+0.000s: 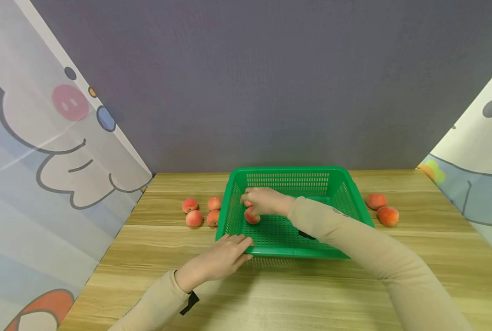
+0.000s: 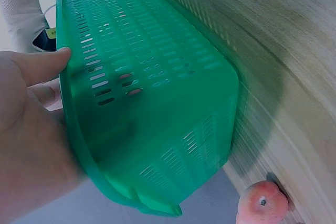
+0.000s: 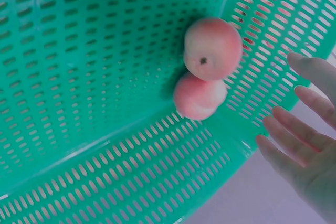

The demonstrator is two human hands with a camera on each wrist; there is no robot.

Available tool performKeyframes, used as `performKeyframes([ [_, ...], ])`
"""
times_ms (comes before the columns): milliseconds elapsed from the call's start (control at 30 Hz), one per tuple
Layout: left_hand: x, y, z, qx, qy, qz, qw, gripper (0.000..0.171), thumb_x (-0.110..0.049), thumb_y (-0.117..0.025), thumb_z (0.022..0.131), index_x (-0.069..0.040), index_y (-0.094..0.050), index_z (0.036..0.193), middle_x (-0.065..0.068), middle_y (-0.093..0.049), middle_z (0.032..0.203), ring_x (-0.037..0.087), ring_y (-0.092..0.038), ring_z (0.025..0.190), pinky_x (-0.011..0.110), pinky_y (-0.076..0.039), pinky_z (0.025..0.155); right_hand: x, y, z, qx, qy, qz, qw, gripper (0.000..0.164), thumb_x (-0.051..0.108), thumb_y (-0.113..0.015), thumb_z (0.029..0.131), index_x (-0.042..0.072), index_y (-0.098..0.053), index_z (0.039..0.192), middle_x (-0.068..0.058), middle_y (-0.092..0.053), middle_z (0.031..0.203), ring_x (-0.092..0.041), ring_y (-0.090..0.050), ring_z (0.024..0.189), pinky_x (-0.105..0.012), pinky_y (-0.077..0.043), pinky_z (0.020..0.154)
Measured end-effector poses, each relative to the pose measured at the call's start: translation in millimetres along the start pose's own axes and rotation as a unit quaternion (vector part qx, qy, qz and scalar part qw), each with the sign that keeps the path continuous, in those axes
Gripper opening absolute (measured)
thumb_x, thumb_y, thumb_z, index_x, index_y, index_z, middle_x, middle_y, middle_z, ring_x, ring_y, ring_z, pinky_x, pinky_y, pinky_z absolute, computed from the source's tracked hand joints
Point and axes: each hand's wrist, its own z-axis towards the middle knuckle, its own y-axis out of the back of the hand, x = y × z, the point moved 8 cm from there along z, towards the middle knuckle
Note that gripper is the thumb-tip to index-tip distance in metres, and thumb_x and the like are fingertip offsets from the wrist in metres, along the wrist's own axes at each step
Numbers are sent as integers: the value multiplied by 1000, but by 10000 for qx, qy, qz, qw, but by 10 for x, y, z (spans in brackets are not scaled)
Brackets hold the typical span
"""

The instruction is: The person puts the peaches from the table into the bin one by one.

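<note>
A green perforated plastic basket [image 1: 295,252] stands on the wooden table. My left hand [image 1: 221,257] grips its near-left corner, fingers over the rim and thumb [image 2: 44,66] against the outer wall. Two reddish peaches, one [image 3: 212,48] in front of the other [image 3: 199,98], lie in the basket's left end. Over them reaches my right hand [image 1: 266,201], partly covering the farther peach in the head view. In the right wrist view, its fingers [image 3: 294,129] are spread apart with nothing between them, a little away from the peaches.
Several peaches [image 1: 194,218] sit on the table [image 1: 155,257] left of the basket. On the right lie two more, a farther peach [image 1: 376,201] and a nearer peach [image 1: 388,215]. A grey wall [image 1: 287,92] rises behind, with cartoon-printed curtains [image 1: 31,184] at the sides.
</note>
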Motion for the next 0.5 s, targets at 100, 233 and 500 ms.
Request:
performKeyframes([
  [100,9,-4,-3,18,15,-72,10000,14,-24,-52,90,-13,-49,99,-4,-53,87,11,-51,79,26,-39,68,17,69,-45,-62,71,-94,9999,37,13,-68,79,10,-57,114,-8,-55,110,-17,-55,93,-26,-46,76],
  [233,20,-7,-6,19,29,-113,9999,14,-24,-52,90,-13,-49,99,-4,-53,88,11,-51,80,28,-40,69,27,166,-119,-238,191,-83,9995,35,15,-69,78,10,-58,111,-8,-55,109,-19,-54,97,-29,-46,78],
  [500,13,-7,-1,-20,16,-51,10000,16,-25,-52,90,-13,-49,100,-3,-55,91,12,-53,82,29,-42,71,34,320,-334,-535,378,-457,9968,39,24,-67,79,7,-59,113,-9,-56,115,-25,-50,109,-34,-43,87],
])
